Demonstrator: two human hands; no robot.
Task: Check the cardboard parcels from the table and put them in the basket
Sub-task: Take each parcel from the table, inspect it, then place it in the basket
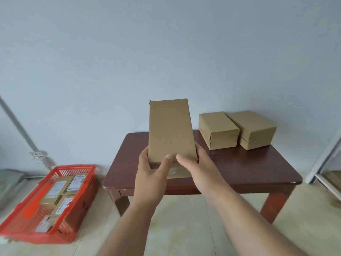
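Observation:
I hold a plain brown cardboard parcel (170,130) upright above the dark red-brown table (239,169). My left hand (150,174) grips its lower left edge with the thumb on the front face. My right hand (199,169) grips the lower right edge, thumb also on the front. Two more taped cardboard parcels sit side by side at the table's back right, one (218,130) nearer the middle and one (253,129) further right. The red plastic basket (24,222) stands on the floor to the left and holds several labelled parcels (60,194).
A grey wall is close behind the table. A grey pipe (20,130) slants down the wall at the left. A white frame (324,159) stands at the right edge. Pale tiled floor (180,218) lies between me and the table.

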